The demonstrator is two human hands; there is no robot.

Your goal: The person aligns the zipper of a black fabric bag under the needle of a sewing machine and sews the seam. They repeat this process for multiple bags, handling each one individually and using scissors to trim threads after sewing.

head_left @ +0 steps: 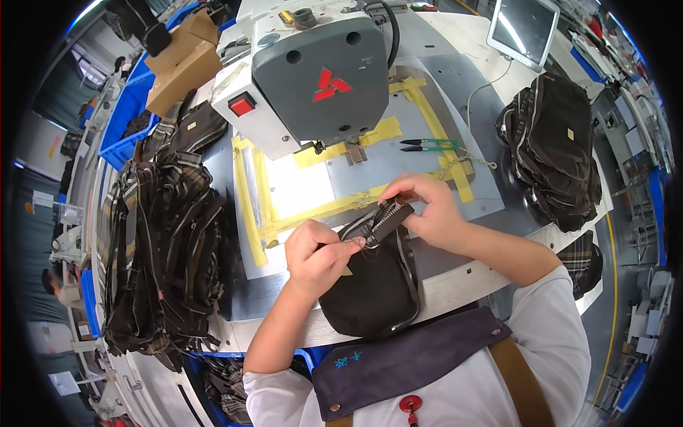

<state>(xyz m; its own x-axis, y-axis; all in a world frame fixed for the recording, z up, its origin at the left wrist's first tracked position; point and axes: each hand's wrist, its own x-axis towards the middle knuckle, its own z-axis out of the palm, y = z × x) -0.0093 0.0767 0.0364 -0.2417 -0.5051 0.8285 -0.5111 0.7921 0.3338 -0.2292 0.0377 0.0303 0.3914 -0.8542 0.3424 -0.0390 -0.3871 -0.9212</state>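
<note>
A dark brown fabric bag [363, 295] with metal-toothed zippers hangs over the table's near edge, in front of the sewing machine [320, 78]. My left hand [316, 257] pinches the bag's upper edge beside the zipper, where some loose threads show. At the other end of that zipper, my right hand [425, 213] grips the bag's top corner and holds it raised. Green-handled thread snips [430, 145] lie on the metal plate beyond my right hand, with a chain [473, 160] close by.
A tall pile of dark and plaid bag pieces [163, 256] lies at left. Several dark bags [551, 142] are stacked at right. Yellow tape [249, 206] marks the machine plate. A tablet [523, 32] stands at the back right, blue bins [128, 135] and a cardboard box [185, 67] at the back left.
</note>
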